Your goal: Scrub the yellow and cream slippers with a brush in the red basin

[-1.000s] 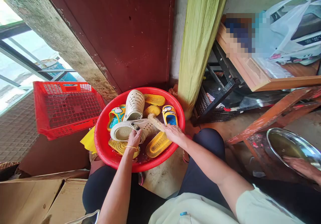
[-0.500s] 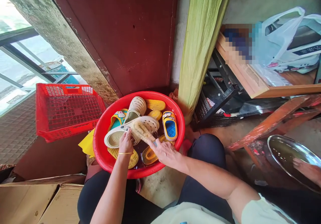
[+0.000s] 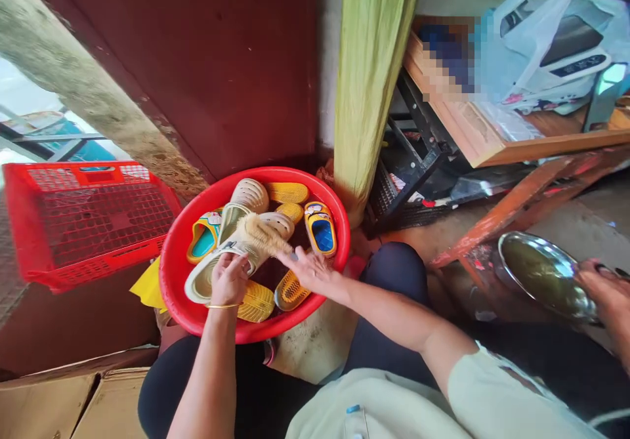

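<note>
One red basin; pale clog inside, slanting from middle toward lower-left rim. Blue-lined yellow slipper near right rim. Left hand grips clog's side; right hand holds tan brush over clog's upper.

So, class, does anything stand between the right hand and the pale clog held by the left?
Yes, only the tan brush: it extends from the right hand over the upper of the pale clog. Nothing else visible blocks the way; the left hand holds the clog farther back.
</note>
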`<action>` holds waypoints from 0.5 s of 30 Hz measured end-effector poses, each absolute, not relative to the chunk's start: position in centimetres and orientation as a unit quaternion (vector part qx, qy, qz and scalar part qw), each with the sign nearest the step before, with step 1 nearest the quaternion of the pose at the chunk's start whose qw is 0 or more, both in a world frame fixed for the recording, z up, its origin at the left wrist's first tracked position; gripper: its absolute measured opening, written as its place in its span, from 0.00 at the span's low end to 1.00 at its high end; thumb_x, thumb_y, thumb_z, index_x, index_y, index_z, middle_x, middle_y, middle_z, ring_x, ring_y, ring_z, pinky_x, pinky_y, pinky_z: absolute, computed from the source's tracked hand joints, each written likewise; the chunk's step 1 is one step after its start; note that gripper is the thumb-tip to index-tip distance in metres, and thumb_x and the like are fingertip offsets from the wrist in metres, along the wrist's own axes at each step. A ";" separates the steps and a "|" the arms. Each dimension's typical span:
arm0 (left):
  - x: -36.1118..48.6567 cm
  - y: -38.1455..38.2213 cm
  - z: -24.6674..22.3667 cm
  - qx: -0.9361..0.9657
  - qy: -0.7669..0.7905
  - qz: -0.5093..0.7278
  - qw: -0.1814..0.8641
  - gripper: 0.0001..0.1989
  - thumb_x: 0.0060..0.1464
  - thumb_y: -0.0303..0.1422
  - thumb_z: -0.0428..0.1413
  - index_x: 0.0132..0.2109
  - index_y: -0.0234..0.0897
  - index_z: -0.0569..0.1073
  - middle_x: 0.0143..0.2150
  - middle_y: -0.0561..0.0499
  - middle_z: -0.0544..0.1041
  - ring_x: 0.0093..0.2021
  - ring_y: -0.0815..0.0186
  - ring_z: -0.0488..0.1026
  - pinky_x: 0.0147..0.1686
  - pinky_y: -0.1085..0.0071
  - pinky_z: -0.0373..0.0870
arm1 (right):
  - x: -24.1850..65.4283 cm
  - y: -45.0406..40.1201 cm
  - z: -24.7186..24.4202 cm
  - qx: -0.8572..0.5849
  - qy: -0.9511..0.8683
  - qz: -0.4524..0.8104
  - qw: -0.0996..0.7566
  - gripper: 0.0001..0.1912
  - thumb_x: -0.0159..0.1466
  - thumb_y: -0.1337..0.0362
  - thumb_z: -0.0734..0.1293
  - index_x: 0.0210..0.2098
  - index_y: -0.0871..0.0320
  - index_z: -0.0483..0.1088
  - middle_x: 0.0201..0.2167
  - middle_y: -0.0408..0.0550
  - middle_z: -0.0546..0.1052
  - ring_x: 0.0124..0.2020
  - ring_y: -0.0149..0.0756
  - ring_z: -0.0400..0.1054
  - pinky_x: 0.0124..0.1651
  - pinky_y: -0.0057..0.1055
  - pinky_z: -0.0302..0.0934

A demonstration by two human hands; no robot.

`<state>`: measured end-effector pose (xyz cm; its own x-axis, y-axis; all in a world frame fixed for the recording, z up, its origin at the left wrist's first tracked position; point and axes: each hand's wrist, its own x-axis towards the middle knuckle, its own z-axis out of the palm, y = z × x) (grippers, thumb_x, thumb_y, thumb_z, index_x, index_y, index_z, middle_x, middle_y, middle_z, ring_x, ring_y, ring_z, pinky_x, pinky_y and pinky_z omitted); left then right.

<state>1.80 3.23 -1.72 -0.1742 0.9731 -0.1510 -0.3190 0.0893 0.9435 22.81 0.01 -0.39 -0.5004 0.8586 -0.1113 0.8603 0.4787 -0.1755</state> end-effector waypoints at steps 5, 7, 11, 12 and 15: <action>1.4 2.7 -2.8 0.653 0.561 0.333 0.383 0.30 0.45 0.46 0.65 0.54 0.38 0.72 0.54 0.40 0.77 0.59 0.48 0.70 0.56 0.56 0.67 | 25.6 3.3 -1.1 0.584 0.800 -0.139 -0.014 0.37 0.66 0.71 0.59 0.73 0.54 0.49 0.52 0.62 0.73 0.40 0.45 0.74 0.41 0.40 0.69; 1.6 2.7 -3.8 0.726 0.597 0.231 0.252 0.27 0.45 0.47 0.63 0.49 0.37 0.74 0.53 0.36 0.77 0.58 0.42 0.70 0.54 0.52 0.67 | 25.7 3.5 -1.7 0.583 0.798 -0.150 -0.015 0.38 0.66 0.70 0.60 0.73 0.54 0.49 0.51 0.60 0.74 0.40 0.46 0.74 0.40 0.41 0.70; 2.4 2.7 -4.5 0.780 0.590 0.140 0.152 0.11 0.53 0.42 0.56 0.31 0.40 0.71 0.35 0.42 0.78 0.40 0.51 0.75 0.39 0.61 0.66 | 24.2 1.4 -2.4 0.540 0.831 -0.136 -0.010 0.38 0.66 0.67 0.61 0.73 0.54 0.48 0.52 0.60 0.74 0.38 0.46 0.75 0.36 0.40 0.70; 2.5 2.7 -4.2 0.773 0.597 0.153 0.152 0.12 0.55 0.42 0.54 0.28 0.40 0.68 0.29 0.45 0.75 0.33 0.56 0.72 0.35 0.65 0.63 | 23.8 0.7 -2.4 0.529 0.839 -0.129 -0.011 0.37 0.66 0.67 0.61 0.74 0.55 0.48 0.51 0.60 0.74 0.37 0.45 0.75 0.35 0.39 0.70; 2.6 2.3 -2.5 0.698 0.655 0.249 0.147 0.15 0.55 0.41 0.54 0.25 0.40 0.63 0.21 0.53 0.64 0.23 0.66 0.60 0.28 0.69 0.55 | 23.2 -0.5 -1.4 0.504 0.856 -0.114 -0.022 0.36 0.69 0.66 0.58 0.74 0.53 0.44 0.50 0.58 0.74 0.34 0.42 0.74 0.31 0.35 0.69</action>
